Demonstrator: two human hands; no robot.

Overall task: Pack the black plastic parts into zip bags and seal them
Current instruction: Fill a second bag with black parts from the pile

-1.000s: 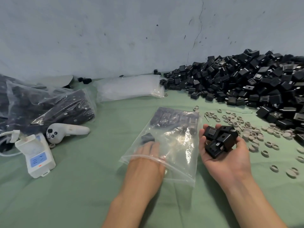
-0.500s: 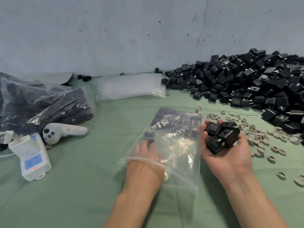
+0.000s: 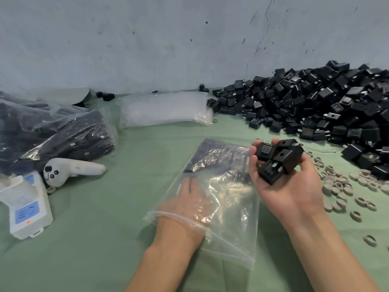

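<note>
Left hand [image 3: 187,199] stays flat inside the open zip bag [image 3: 231,211] on the tabletop [image 3: 94,239], fingers straight, gripping nothing. I see the right hand [image 3: 289,190] still cupping a cluster of black plastic parts [image 3: 277,161], fingers curled round them. Since half a second ago it has shifted left and now overlaps the bag's right edge. The loose pile [image 3: 315,106] sits far right.

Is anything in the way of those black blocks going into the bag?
Only the left hand, which lies inside the zip bag and fills part of its open mouth. Nothing else visible sits between the black parts in the right hand and that mouth.
</note>
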